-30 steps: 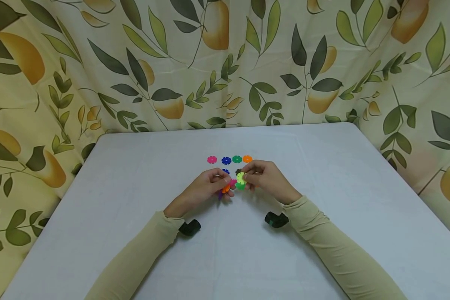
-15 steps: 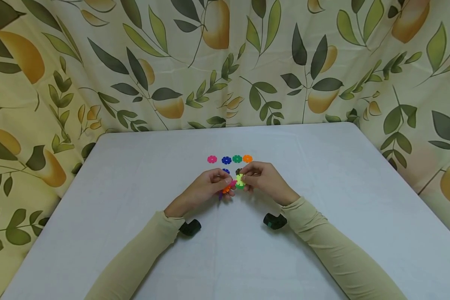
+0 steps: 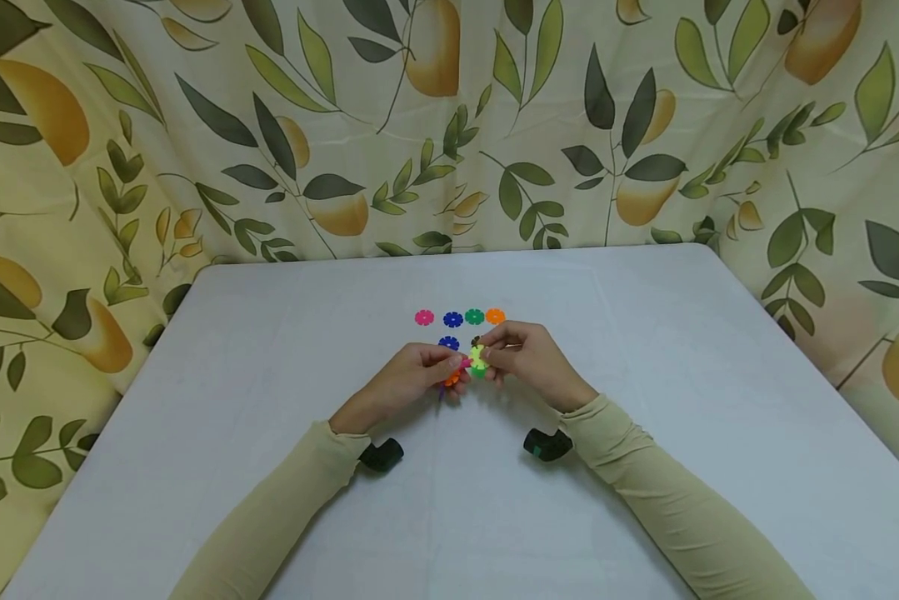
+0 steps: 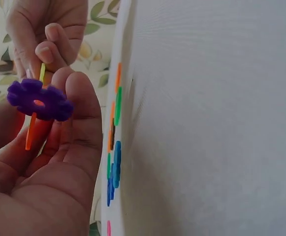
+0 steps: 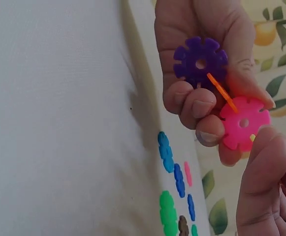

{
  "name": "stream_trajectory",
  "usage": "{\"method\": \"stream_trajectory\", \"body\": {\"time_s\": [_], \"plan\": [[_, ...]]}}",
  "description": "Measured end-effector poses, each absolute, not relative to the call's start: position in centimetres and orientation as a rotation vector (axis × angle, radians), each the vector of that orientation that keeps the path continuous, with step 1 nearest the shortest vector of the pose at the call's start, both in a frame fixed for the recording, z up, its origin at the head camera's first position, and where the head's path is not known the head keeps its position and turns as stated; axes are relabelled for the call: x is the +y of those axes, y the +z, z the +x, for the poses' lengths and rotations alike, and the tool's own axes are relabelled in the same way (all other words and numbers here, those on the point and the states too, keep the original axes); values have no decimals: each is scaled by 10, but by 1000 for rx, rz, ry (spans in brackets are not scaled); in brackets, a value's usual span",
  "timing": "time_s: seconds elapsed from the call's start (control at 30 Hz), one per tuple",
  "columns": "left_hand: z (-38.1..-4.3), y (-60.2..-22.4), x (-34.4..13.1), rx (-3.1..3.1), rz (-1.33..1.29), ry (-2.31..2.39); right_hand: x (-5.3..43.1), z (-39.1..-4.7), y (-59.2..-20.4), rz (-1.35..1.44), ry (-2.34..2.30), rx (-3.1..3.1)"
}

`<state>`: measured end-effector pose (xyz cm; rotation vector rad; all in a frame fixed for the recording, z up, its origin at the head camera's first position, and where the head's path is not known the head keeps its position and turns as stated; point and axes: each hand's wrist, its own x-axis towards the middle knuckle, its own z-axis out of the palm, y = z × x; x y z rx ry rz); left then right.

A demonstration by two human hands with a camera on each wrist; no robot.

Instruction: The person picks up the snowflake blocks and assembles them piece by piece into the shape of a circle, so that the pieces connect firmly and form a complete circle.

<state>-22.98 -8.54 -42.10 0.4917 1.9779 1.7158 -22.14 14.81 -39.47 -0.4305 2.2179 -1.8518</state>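
My left hand (image 3: 400,379) grips a joined chain of notched plastic discs: a purple disc (image 5: 189,61), an orange disc (image 3: 452,377) seen edge-on in the wrist views, and a pink disc (image 5: 235,132). In the right wrist view, the left thumb and fingers pinch the pink disc. My right hand (image 3: 531,358) pinches a yellow disc (image 3: 478,358) between thumb and forefinger. The yellow disc's edge meets the pink one's rim, partly hidden by the right fingertips. Both hands are close together above the table.
On the white table (image 3: 614,500), beyond the hands, lie loose discs: pink (image 3: 424,317), blue (image 3: 452,319), green (image 3: 475,317) and orange (image 3: 496,316). Nearer are another blue disc (image 3: 449,342), a brown disc (image 3: 476,340), a bright green disc (image 3: 479,373) and a light blue disc (image 5: 166,152).
The left hand has dropped slightly, showing more of the nearer blue disc. The right hand has shifted a little left, bringing the yellow disc closer against the pink one.
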Motion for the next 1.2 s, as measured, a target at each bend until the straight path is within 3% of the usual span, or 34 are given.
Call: {"method": "stream_trajectory", "body": {"time_s": [0.87,1.2], "plan": [[-226,-417,-83,2020,386,1690,140,-219,-400,-434,-1796,2288],[-229,-416,-85,2022,330,1690,164,-233,-400,-332,-1555,2660]]}}
